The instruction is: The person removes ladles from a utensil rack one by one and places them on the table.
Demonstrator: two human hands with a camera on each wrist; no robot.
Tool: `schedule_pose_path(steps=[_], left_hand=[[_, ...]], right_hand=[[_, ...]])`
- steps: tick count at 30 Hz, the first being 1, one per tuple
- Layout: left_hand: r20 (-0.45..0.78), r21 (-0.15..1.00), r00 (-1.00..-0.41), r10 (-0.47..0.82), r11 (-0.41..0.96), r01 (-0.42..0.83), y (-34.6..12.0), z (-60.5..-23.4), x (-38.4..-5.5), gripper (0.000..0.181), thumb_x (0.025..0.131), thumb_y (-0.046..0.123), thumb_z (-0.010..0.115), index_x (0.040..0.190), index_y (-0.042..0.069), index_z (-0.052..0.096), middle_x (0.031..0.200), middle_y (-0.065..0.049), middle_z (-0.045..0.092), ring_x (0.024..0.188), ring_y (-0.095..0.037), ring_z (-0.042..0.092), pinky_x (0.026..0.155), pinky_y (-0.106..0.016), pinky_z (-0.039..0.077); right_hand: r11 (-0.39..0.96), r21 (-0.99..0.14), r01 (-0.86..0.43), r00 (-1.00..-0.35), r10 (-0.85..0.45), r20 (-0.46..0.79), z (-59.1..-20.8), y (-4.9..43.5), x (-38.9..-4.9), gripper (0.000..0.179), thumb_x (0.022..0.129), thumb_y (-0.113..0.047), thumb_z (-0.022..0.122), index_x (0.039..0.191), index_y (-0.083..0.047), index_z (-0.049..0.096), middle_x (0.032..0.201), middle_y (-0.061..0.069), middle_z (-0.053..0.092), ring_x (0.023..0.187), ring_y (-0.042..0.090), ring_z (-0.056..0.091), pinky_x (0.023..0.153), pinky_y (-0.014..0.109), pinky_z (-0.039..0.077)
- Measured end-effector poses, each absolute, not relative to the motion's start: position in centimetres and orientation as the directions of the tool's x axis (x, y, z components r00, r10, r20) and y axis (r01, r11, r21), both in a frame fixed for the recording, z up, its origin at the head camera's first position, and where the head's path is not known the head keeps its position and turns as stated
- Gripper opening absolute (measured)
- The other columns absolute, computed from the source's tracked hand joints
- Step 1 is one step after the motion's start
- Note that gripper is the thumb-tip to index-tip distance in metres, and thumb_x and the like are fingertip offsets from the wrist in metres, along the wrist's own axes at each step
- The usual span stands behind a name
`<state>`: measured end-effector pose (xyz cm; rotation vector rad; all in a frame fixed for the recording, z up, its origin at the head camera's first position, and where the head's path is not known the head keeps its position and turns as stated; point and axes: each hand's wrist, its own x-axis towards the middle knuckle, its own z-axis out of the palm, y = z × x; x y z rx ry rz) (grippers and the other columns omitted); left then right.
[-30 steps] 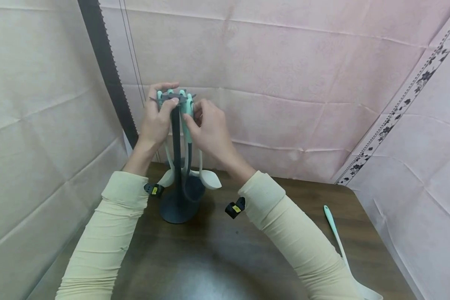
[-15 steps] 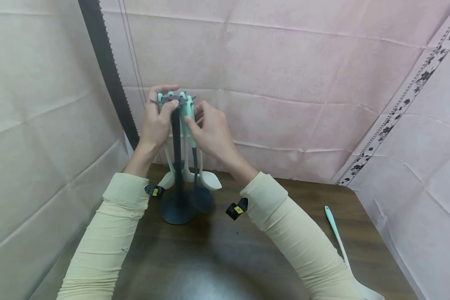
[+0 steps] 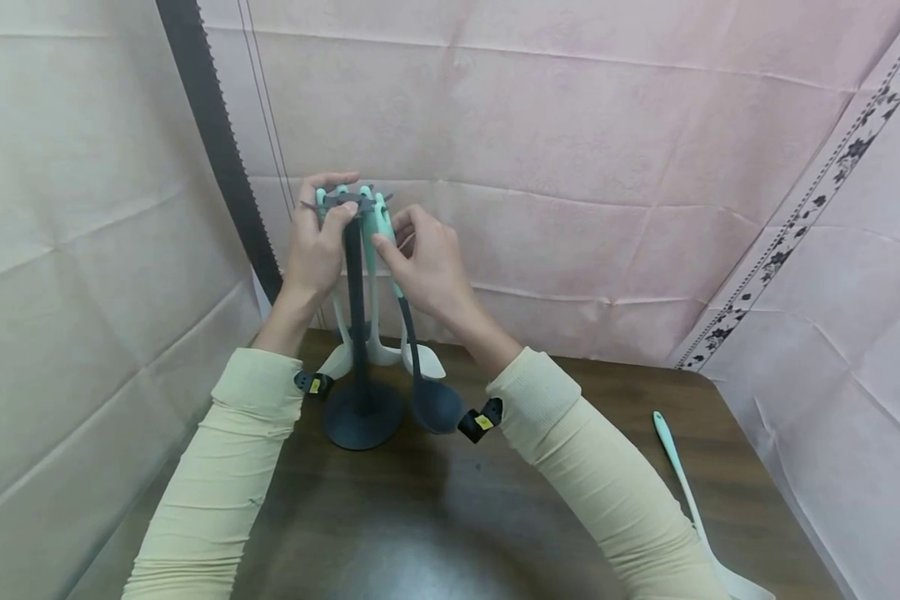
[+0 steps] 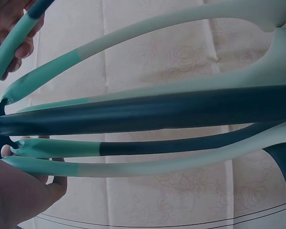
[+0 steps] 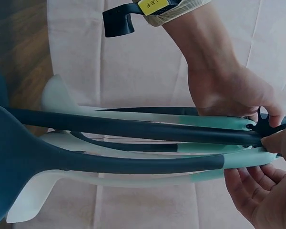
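A dark utensil stand (image 3: 357, 333) with a round base (image 3: 363, 417) stands upright on the table. Around its pole hang several utensils with turquoise handles, among them a white ladle (image 3: 423, 361). My left hand (image 3: 315, 246) grips the stand's hooked top, its thumb lying over it. My right hand (image 3: 427, 267) pinches the turquoise handle of a dark blue spoon (image 3: 437, 407), whose bowl tilts out to the right of the base. In the right wrist view, the spoon's head (image 5: 19, 157) is large and cut off. Whether its handle end is on a hook, I cannot tell.
On the right of the wooden table (image 3: 450, 517) lies a white utensil with a turquoise handle (image 3: 671, 450), partly behind the right sleeve (image 3: 600, 492). Pale cloth (image 3: 540, 167) hangs close behind the stand and along both sides.
The spoon's bowl has swung to the right, away from the stand's base, its handle now slanting. My right hand has shifted slightly down and right. My left hand keeps its grip on the top.
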<state>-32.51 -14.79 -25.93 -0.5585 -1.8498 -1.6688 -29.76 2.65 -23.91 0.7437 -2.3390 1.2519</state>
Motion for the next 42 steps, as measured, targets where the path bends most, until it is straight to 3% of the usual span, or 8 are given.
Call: schedule_pose_path(steps=[9, 19, 42], left_hand=[[0.662, 0.749, -0.745, -0.078, 0.110, 0.654, -15.0, -25.7, -32.4, 0.041, 0.104, 0.025, 0.051, 0.143, 0.012, 0.050, 0.148, -0.006, 0.049, 0.129, -0.024, 0.053, 0.106, -0.041, 0.044], [0.662, 0.746, -0.746, -0.072, 0.168, 0.645, -14.8, -26.0, -32.5, 0.043, 0.105, 0.030, 0.050, 0.145, 0.014, 0.052, 0.147, -0.010, 0.052, 0.123, -0.022, 0.057, 0.102, -0.041, 0.047], [0.673, 0.739, -0.736, -0.074, 0.130, 0.662, -15.4, -26.5, -32.5, 0.041, 0.105, 0.028, 0.049, 0.143, 0.014, 0.052, 0.146, -0.013, 0.050, 0.117, -0.022, 0.055, 0.096, -0.037, 0.046]], right_hand=[[0.449, -0.620, -0.644, -0.760, -0.276, 0.589, -23.8, 3.0, -29.6, 0.021, 0.103, -0.022, 0.071, 0.114, -0.005, 0.064, 0.097, 0.004, 0.069, 0.078, 0.015, 0.067, 0.068, 0.029, 0.055], [0.473, -0.518, -0.713, -0.676, -0.265, 0.688, -24.2, 3.4, -29.6, 0.019, 0.102, -0.017, 0.071, 0.111, -0.003, 0.064, 0.093, 0.005, 0.069, 0.074, 0.015, 0.066, 0.065, 0.026, 0.054], [0.512, -0.497, -0.701, -0.685, -0.286, 0.670, -24.5, 4.0, -28.9, 0.019, 0.102, -0.019, 0.072, 0.111, -0.005, 0.065, 0.094, 0.004, 0.068, 0.074, 0.012, 0.066, 0.064, 0.026, 0.055]])
